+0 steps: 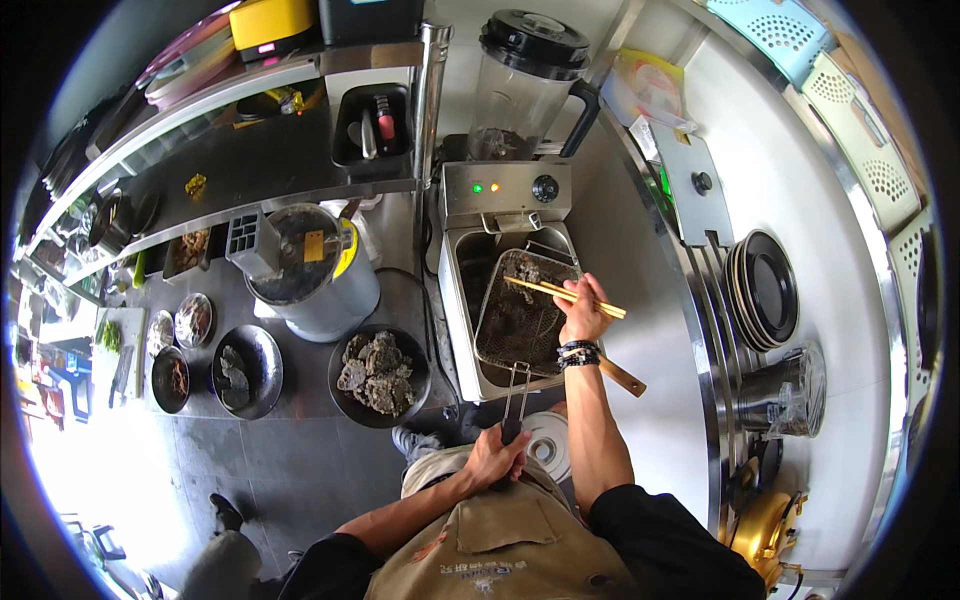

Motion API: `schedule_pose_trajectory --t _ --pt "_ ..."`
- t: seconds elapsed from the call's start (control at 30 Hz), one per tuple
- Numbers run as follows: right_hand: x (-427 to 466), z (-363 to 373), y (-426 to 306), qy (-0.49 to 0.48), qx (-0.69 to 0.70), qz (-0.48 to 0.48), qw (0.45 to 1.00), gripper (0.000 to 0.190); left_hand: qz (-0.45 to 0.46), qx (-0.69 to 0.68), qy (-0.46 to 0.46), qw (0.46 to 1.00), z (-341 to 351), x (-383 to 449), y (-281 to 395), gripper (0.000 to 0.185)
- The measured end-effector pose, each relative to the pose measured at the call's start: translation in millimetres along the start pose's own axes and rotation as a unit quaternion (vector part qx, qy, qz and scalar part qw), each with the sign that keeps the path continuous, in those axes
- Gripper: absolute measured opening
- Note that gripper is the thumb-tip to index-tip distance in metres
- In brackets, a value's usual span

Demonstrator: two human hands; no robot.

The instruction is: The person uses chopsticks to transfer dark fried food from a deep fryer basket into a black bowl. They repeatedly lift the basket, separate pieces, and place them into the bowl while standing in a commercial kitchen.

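My left hand grips the black handle of a wire fryer basket. The basket sits tilted over the tank of a stainless steel electric deep fryer. In my right hand is a pair of wooden chopsticks, their tips at a dark fried piece near the basket's far end. Whether the tips pinch the piece, I cannot tell. A wooden handle sticks out below my right wrist; its other end is hidden. Left of the fryer, a black bowl holds several dark battered pieces.
A blender stands behind the fryer. On the left are a large grey pot, a black plate with a dark piece and small bowls. Stacked plates are on the right rack. Another person's leg shows at lower left.
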State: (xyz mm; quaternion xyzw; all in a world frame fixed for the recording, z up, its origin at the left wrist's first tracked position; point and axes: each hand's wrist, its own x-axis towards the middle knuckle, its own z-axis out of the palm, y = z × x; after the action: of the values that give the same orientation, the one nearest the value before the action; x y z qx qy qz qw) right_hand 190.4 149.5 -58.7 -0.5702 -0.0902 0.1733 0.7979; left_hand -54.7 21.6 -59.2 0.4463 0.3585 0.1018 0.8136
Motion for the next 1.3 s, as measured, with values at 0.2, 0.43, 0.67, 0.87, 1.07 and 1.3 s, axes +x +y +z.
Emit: schedule_pose_trajectory --t 0.2,0.43,0.67,0.87,1.07,1.3 --pt "-3.8 -13.3 -39.3 0.013 0.041 0.015 0.999 0.021 0.008 -0.002 -0.005 1.0 -0.8 2.2 -1.6 0.034" --pt "-31.6 -10.8 -90.1 -0.091 0.06 0.039 0.993 0.027 0.021 -0.052 -0.015 0.998 0.0 1.4 -9.2 0.042" --pt "-127.1 44.3 -59.2 -0.245 -0.007 0.082 0.966 0.025 0.032 -0.06 0.009 0.998 3.1 7.5 -17.5 0.041" --pt "-191.2 88.7 19.7 -0.376 -0.126 0.07 0.915 0.025 0.081 -0.062 0.009 0.995 1.2 6.5 -22.0 0.025" --pt "-194.4 112.9 67.7 -0.401 -0.22 -0.026 0.889 0.024 0.109 -0.042 0.002 0.993 -1.3 10.5 -29.2 0.016" --pt "-180.6 88.4 110.5 -0.287 -0.386 -0.177 0.858 0.013 0.358 0.112 0.052 0.925 5.8 49.9 -85.2 0.022"
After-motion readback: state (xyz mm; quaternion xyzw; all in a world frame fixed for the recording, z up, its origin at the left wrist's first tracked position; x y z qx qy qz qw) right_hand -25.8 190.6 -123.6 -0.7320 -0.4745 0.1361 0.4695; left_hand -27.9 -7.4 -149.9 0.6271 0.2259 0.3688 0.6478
